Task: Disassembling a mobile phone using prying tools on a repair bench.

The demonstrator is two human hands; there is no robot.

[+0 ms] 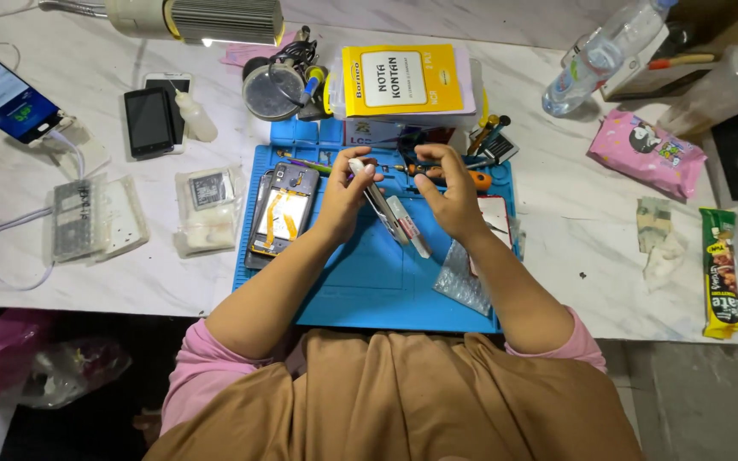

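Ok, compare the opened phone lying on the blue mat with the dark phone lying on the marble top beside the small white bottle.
The opened phone lies with its back off, showing a metal frame and orange flex strips; the dark phone looks closed, showing only a blank black face. The opened phone rests on the blue mat, close to the left hand; the dark phone sits on the marble top, far from both hands. Both lie flat and unheld.

A matt blue rubbery mat [369, 282] lies on the desk's [44, 273] glossy marble-patterned top; near its right edge, a shiny pink plastic pack [647, 152].
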